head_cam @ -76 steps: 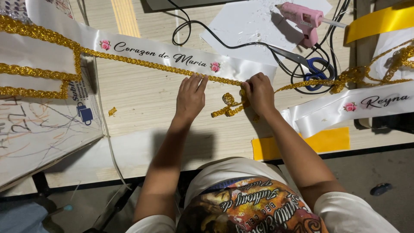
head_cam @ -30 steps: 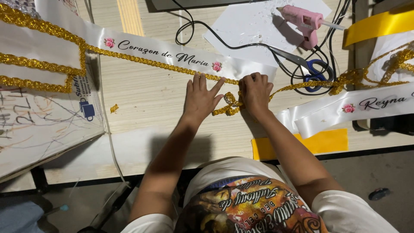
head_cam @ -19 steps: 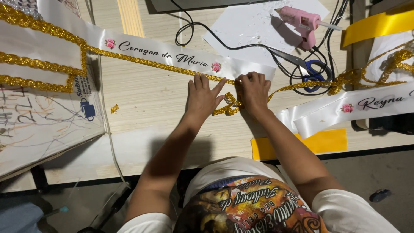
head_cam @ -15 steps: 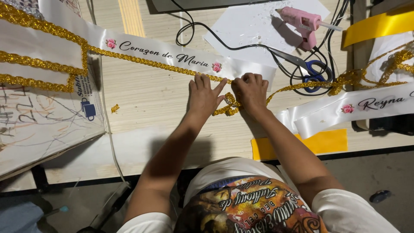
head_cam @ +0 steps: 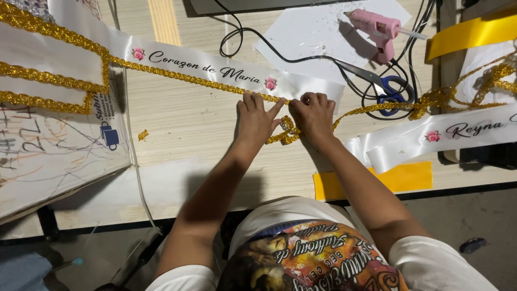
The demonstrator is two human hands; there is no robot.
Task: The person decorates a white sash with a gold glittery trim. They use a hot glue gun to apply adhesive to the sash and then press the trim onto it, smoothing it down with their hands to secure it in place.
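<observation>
A white satin sash (head_cam: 194,62) with script lettering and small pink roses lies across the wooden table (head_cam: 194,140), edged with gold glitter trim (head_cam: 177,77). My left hand (head_cam: 257,117) presses flat on the trim at the sash's lower edge, fingers spread. My right hand (head_cam: 314,114) is curled just to its right, fingers pinching the loose gold trim where it curls into a loop (head_cam: 289,132). The trim runs on rightward toward a second white sash (head_cam: 441,134).
A pink glue gun (head_cam: 377,29) rests on white paper (head_cam: 318,37) at the back, with blue-handled scissors (head_cam: 385,85) and black cables (head_cam: 258,40) beside it. Yellow ribbon (head_cam: 474,32), a yellow strip (head_cam: 398,178) and scribbled cardboard (head_cam: 48,156) lie around.
Both hands have slid a little up and to the right along the gold trim, closer to the sash's end. The left hand's fingers have spread wider.
</observation>
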